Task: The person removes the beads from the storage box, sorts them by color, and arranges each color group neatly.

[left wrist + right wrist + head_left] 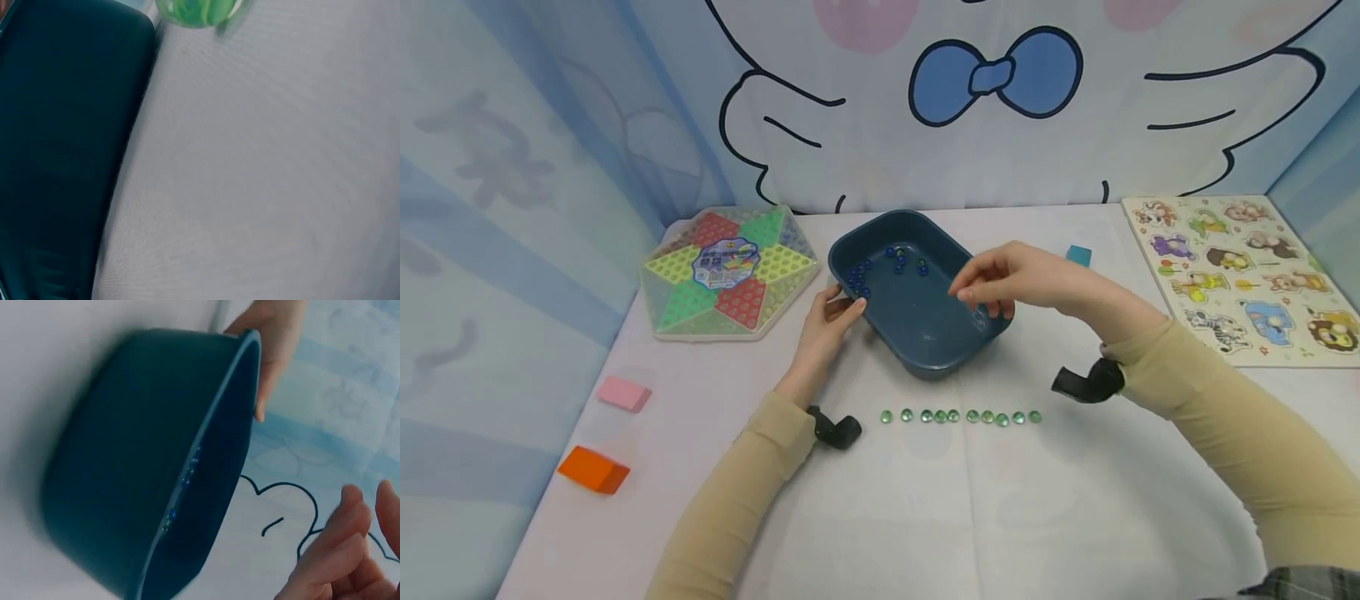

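Note:
A dark teal plastic basin (925,325) stands on the white-covered table, tilted in the right wrist view. Its left rim is gripped by my left hand (827,333), thumb at the edge and the other fingers partly hidden behind the wall. Several dark blue marbles (857,277) lie in the basin's left and far part, a few greenish ones among them. Over the right rim hovers my right hand (1011,279), its fingers loosely bent; thumb and fingers (340,547) stand apart with nothing seen between them. A row of several green marbles (972,416) lies in front of the basin.
At the back left lies a hexagonal Chinese checkers board (730,271). An animal puzzle board (1247,275) lies at the back right. Pink (623,394) and orange (593,469) blocks sit near the left edge; a blue block (1078,255) is behind my right forearm.

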Demonstrator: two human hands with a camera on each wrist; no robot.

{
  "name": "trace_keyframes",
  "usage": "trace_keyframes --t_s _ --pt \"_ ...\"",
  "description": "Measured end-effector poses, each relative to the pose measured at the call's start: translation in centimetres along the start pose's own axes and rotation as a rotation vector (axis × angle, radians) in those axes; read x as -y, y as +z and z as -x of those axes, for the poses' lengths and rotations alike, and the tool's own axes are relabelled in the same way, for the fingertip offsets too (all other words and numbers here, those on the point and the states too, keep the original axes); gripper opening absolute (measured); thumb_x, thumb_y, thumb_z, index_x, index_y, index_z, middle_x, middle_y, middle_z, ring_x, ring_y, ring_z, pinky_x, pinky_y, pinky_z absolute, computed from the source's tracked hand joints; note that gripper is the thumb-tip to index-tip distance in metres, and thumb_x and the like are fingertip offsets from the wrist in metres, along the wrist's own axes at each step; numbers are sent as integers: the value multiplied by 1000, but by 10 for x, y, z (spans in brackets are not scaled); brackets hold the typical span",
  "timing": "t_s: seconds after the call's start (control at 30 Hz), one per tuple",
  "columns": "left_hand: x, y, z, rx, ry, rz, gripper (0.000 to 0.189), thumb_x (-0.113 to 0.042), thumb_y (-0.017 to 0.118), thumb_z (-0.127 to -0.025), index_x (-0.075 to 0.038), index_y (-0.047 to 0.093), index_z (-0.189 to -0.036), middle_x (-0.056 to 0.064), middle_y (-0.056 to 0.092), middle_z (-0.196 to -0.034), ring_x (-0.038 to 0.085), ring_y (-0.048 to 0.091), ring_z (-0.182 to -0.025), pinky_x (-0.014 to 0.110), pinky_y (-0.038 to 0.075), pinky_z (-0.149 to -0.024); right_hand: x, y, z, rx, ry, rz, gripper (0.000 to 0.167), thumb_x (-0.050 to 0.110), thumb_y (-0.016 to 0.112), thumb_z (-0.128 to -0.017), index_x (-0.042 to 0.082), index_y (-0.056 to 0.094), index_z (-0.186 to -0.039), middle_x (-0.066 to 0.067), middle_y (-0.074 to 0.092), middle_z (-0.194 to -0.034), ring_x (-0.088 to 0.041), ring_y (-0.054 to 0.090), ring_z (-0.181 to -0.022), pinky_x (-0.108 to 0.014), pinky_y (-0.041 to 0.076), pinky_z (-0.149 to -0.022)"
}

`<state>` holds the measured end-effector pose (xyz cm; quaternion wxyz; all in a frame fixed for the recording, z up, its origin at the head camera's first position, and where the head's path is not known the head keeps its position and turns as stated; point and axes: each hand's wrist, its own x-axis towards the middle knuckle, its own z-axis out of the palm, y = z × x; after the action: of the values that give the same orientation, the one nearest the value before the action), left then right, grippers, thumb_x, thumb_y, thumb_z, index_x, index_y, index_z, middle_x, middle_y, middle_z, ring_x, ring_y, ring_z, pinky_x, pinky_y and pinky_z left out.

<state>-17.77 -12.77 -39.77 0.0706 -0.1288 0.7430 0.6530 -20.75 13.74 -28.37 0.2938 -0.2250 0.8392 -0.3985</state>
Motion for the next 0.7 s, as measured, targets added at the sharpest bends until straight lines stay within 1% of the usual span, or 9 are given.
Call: trace_keyframes --t_s 0.1,0.23,0.33,0.47,0.53,0.6,0.63,0.7 --pt "1 1 0 -1 1 5 65 -35 63 -87 -16 32 -141 11 46 -134 23 44 -124 40 36 -104 4 -4 -21 -80 17 -47 28 27 58 -92 9 62 -113 -8 59 -87 -21 52 -68 -34 49 -62" --pt "3 1 -1 3 4 10 65 -35 63 -87 -16 33 -141 11 47 -134 23 44 -124 40 36 -104 10 -7 -47 -152 35 -33 33 33 57 -92 10 62 -114 -5 59 -88 -21 54 -71 -33 49 -63" --pt "4 2 -1 8 8 10 65 -35 63 -87 -16 33 -141 11 46 -134 23 44 -124 41 36 -104 15 -10 -66 -171 60 -1 35 35 56 -92 11 61 -116 -5 60 -90 -21 54 -73 -32 49 -64" --pt "4 0 -1 10 2 10 65 -36 63 -87 -16 32 -141 11 46 -135 23 43 -125 41 35 -104 19 -11 -90 -186 106 32 34 35 55 -92 11 61 -117 -7 60 -97 -19 55 -73 -34 49 -69" --pt "3 -1 -1 13 -2 14 66 -36 63 -87 -17 31 -142 11 45 -136 23 42 -125 42 35 -105 18 -10 -101 -203 122 77 33 34 56 -92 11 61 -116 -8 61 -99 -16 55 -72 -33 49 -69" --pt "2 -2 -1 20 -7 20 67 -37 63 -87 -18 31 -142 11 44 -137 23 42 -126 42 34 -105 17 -9 -112 -228 130 129 31 30 56 -92 9 63 -114 -8 62 -96 -16 54 -69 -30 49 -65" --pt "1 -2 0 22 -11 22 67 -37 63 -87 -17 31 -142 11 44 -137 23 41 -126 42 34 -105 16 -8 -116 -237 132 169 30 29 57 -92 8 64 -112 -8 62 -93 -16 54 -68 -29 49 -63" --pt "-6 -2 4 27 -15 20 66 -34 62 -88 -15 30 -143 13 43 -138 25 41 -127 42 34 -106 14 -6 -123 -248 144 267 27 26 57 -92 7 66 -108 -8 63 -88 -16 54 -65 -28 49 -60"
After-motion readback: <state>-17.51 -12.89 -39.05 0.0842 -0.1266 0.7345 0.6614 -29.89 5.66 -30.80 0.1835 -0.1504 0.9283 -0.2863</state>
